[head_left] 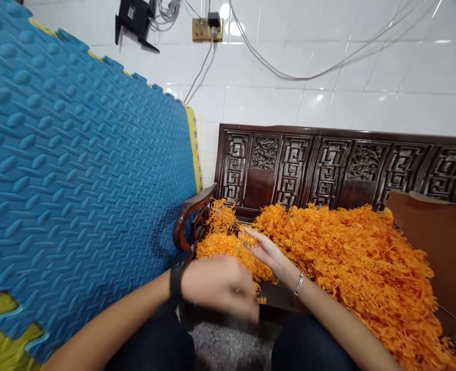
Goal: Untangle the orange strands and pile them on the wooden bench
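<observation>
My right hand (268, 252), with a silver bracelet at the wrist, pinches a small bunch of orange curly strands (248, 237) between thumb and fingers. Closer to me, my left hand (220, 283) is smeared by motion, its fingers bent downward; whether it holds anything cannot be made out. It wears a black wristband (176, 280). Beyond both hands lies a smaller pile of orange strands (216, 245) at the bench's left end. A much larger heap of orange curly strands (343, 252) spreads over the seat to the right of my right hand.
The dark carved wooden bench (260, 188) has a curved armrest (185, 216) on the left. A blue foam mat (88, 170) stands beside it. Brown cardboard (440, 242) is at the right. A cable (282, 74) and a wall socket (202, 31) are on the white tiled wall.
</observation>
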A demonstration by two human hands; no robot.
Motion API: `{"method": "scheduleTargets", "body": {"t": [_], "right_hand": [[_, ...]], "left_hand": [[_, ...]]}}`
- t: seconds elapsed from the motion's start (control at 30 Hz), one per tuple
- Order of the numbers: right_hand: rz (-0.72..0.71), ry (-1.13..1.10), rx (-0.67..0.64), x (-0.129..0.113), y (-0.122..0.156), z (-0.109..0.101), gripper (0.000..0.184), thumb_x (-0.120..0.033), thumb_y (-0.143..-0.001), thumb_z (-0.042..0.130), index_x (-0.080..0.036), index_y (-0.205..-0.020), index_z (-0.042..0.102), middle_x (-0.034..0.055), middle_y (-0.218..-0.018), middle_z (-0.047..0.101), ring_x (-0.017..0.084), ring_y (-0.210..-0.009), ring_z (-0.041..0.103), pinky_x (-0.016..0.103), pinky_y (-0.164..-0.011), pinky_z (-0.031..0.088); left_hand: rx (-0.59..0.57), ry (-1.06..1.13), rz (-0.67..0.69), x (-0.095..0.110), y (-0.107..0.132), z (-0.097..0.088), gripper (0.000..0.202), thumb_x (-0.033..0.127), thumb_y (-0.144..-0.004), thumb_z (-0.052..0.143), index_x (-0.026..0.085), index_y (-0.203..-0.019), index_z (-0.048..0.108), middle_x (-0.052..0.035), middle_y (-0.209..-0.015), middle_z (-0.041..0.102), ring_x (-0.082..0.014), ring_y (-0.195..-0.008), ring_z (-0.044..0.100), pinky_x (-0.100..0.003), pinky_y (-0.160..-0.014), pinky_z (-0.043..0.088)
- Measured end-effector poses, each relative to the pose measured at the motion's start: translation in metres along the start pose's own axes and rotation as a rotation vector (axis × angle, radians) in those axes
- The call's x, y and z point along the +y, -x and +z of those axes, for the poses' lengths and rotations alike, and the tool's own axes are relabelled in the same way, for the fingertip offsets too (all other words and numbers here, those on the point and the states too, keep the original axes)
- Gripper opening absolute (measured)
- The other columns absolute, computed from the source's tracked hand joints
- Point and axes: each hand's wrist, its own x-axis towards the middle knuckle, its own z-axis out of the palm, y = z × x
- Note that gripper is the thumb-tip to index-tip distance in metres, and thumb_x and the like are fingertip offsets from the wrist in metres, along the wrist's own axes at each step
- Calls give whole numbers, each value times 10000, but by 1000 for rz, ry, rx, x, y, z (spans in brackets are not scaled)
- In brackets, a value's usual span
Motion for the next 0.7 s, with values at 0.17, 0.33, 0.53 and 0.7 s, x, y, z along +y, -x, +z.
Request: {"method": "scheduleTargets", "body": {"t": [0.17, 0.33, 0.53, 0.7], "right_hand": [[-110, 50, -83, -9, 3, 7, 226, -276, -631, 753, -233, -848, 708, 10, -993, 696, 184, -1001, 602, 316, -968, 418], [-274, 183, -158, -13, 9, 17, 284, -301, -681, 729, -234, -955, 697, 17, -1053, 680, 176, -1044, 577, 323, -997, 386], [-402, 298, -43, -10, 7, 16, 272, -315, -659, 750, -235, -905, 669, 6, -950, 669, 152, -904, 600, 309, -867, 466], [-394, 346, 8, -7, 9, 9, 223, -307, -657, 741, -221, -855, 683, 10, -938, 675, 151, -858, 600, 306, -822, 488]], "left_hand": [[619, 255, -252, -52, -36, -2, 363, 447, -743, 655, 170, -937, 522, -47, -936, 580, -145, -835, 557, -286, -766, 430], [465, 712, -505, -85, -38, 17, 565, 536, -612, 725, 157, -990, 542, 0, -793, 582, -102, -658, 567, -236, -621, 405], [293, 684, -476, -82, -18, 12, 375, 515, -722, 645, 148, -755, 574, 50, -461, 523, -88, -355, 482, -218, -414, 332], [331, 708, -480, -79, -14, 20, 273, 411, -759, 630, 157, -770, 530, 53, -453, 562, -100, -325, 506, -217, -406, 382]]}}
